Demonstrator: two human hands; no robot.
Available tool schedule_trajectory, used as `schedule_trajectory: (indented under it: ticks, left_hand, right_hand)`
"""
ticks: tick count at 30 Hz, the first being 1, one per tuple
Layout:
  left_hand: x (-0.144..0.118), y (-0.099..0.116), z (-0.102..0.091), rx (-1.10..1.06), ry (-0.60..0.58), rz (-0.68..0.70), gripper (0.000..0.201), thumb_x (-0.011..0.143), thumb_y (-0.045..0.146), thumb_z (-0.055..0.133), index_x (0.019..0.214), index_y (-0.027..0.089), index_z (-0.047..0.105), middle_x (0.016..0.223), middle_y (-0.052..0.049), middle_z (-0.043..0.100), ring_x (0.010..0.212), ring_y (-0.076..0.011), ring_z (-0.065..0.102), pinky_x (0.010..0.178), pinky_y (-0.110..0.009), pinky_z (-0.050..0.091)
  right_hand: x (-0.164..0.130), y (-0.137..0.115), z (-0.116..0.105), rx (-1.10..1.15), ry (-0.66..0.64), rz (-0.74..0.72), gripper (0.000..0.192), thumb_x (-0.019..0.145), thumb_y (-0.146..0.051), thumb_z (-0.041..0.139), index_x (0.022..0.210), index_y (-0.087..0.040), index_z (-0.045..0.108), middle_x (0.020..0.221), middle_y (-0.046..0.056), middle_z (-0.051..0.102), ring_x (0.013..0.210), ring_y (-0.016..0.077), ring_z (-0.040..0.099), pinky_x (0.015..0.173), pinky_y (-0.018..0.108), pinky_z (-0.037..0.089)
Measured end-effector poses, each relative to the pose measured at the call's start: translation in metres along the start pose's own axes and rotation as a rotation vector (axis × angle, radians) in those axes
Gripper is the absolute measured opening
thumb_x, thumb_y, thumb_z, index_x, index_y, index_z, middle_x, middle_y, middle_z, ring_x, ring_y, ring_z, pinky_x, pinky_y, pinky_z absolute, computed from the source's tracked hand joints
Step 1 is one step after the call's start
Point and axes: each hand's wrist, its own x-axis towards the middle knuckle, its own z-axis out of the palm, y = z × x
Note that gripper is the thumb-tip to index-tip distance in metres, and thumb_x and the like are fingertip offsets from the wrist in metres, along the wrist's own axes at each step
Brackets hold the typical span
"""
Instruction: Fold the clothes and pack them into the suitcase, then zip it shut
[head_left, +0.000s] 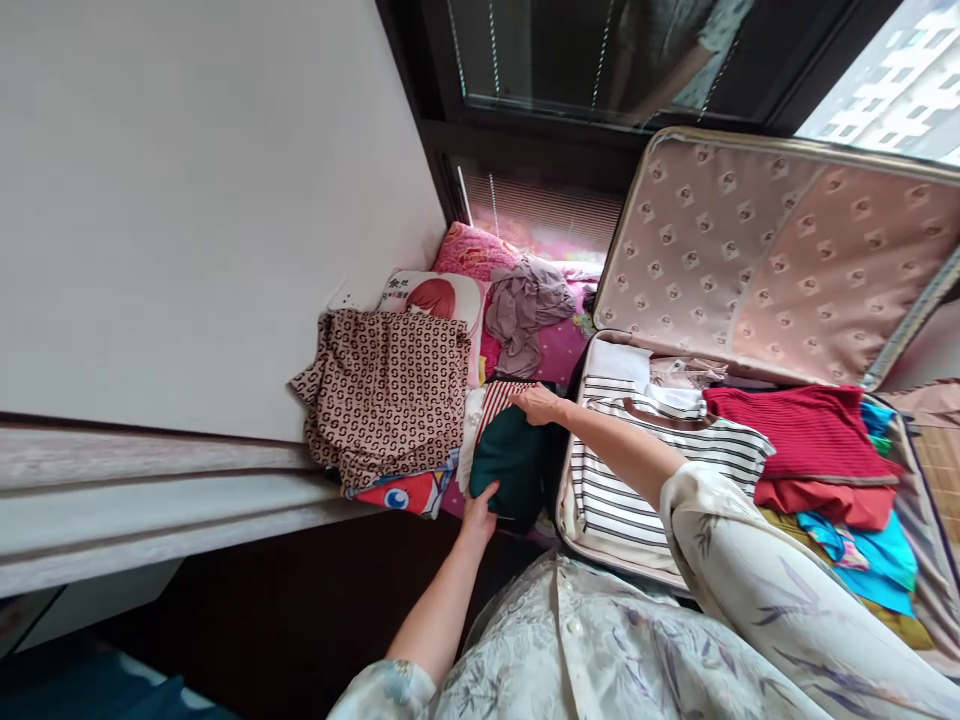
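A folded dark green garment [514, 455] lies on the bed beside an open suitcase [780, 250]. My left hand [480, 507] grips its near edge. My right hand [536, 403] rests on its far edge, fingers curled over it, next to a red-and-white striped cloth [499, 395]. Inside the suitcase lie a black-and-white striped shirt [630, 470], a red knit top [806, 435] and turquoise clothes [877, 545].
A brown patterned garment [386, 390] lies left of the green one, over a cartoon-print pillow [405, 492]. A crumpled mauve cloth [525, 310] and pink bedding [480, 252] lie farther back. A white wall [187, 200] stands at the left, a dark window [600, 60] beyond.
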Motion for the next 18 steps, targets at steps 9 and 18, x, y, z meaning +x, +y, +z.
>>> schedule_trajectory:
  ticks: [9, 18]
  left_hand:
    - [-0.049, 0.089, -0.007, -0.096, -0.153, 0.301, 0.046, 0.056, 0.031, 0.091, 0.1, 0.025, 0.075, 0.099, -0.004, 0.081, 0.095, -0.0279, 0.077, 0.096, -0.049, 0.062]
    - [-0.073, 0.165, 0.211, 0.319, -0.607, 0.468, 0.059, 0.055, 0.038, 0.092, 0.104, 0.011, 0.076, 0.105, -0.013, 0.079, 0.088, -0.0278, 0.075, 0.086, -0.046, 0.062]
  right_hand:
    - [-0.113, 0.035, -0.06, 0.243, 0.214, 0.082, 0.04, 0.095, -0.044, 0.065, 0.124, -0.017, 0.065, 0.116, 0.006, 0.068, 0.106, 0.0258, 0.064, 0.091, 0.041, 0.057]
    - [-0.257, 0.16, -0.104, 1.102, 0.518, 0.267, 0.053, 0.065, -0.038, 0.078, 0.112, -0.021, 0.062, 0.086, 0.001, 0.064, 0.078, 0.0198, 0.061, 0.069, 0.031, 0.054]
